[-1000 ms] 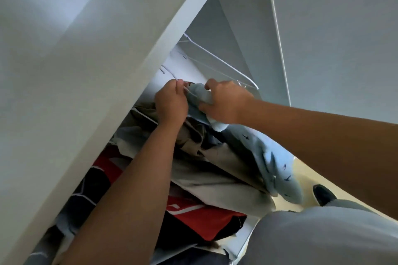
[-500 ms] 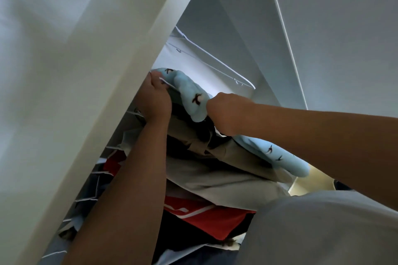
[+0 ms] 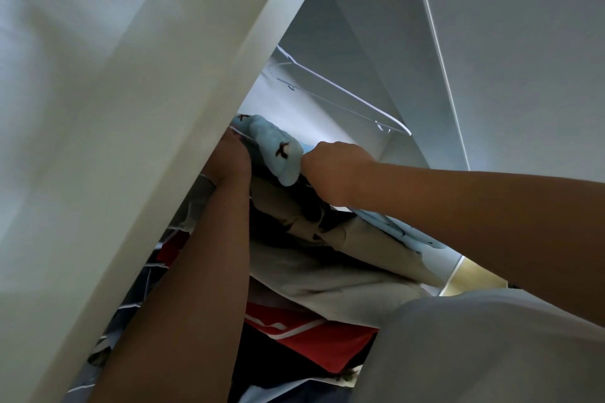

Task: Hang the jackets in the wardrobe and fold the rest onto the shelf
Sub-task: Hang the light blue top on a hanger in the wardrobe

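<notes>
I can read no word, number or brand anywhere before me. The red garment (image 3: pixel 314 347) carries white strokes that may belong to a print, but I can make out no letter in them. The small dark marks on the light blue garment (image 3: pixel 278 154) are figures, not writing.

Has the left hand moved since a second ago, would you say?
Yes: the left hand shifted left, away from the empty hanger, partly behind the wardrobe panel.

The left hand (image 3: pixel 230 159) is half lost behind the wardrobe frame (image 3: pixel 183 127); the right hand (image 3: pixel 332 172) hides its fingers in the jacket (image 3: pixel 278 152).
</notes>
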